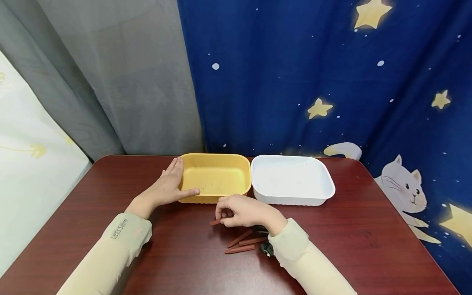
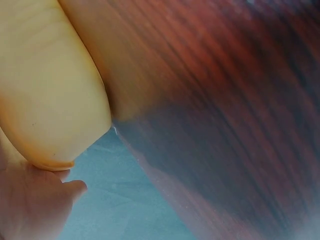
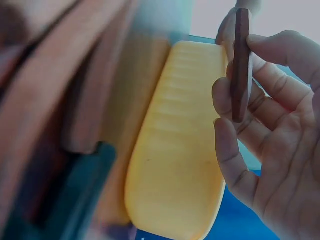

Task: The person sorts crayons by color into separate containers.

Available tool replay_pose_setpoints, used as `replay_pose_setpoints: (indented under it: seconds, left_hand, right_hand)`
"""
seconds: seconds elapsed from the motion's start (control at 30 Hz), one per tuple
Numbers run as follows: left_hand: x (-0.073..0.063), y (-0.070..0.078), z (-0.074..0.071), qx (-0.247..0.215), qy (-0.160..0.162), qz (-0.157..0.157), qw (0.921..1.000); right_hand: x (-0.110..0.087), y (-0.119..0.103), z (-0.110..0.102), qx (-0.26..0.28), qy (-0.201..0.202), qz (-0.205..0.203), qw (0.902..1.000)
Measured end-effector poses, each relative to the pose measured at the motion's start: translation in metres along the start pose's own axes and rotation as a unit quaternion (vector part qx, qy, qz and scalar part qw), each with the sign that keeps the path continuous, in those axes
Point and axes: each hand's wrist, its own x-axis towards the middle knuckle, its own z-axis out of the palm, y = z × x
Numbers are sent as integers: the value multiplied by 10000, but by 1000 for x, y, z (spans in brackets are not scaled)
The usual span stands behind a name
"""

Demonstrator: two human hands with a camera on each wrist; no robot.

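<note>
My right hand [image 1: 241, 211] pinches a short reddish-brown faceted stick [image 3: 241, 65] between thumb and fingers, low in front of the yellow tub. More reddish-brown sticks [image 1: 239, 249] lie in a loose group on the table by the right wrist. My left hand [image 1: 167, 184] rests against the left end of the yellow tub [image 1: 215, 199], fingers straight along its side and thumb over the front rim. In the right wrist view the tub's outer wall stands behind the held stick.
A white tub [image 1: 295, 200] stands just right of the yellow one, their ends side by side. Dark pieces [image 1: 267, 249] lie partly under the right sleeve, beside the sticks. The reddish table [image 1: 177, 254] ends at a grey and blue curtain [image 1: 258, 82] behind the tubs.
</note>
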Motion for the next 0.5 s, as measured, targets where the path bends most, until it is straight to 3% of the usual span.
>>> replay_pose_setpoints:
  seconds: [0.5]
  left_hand:
    - [0, 2, -1, -136, -50, -90, 9999]
  right_hand:
    - [21, 5, -19, 320, 621, -244, 9973]
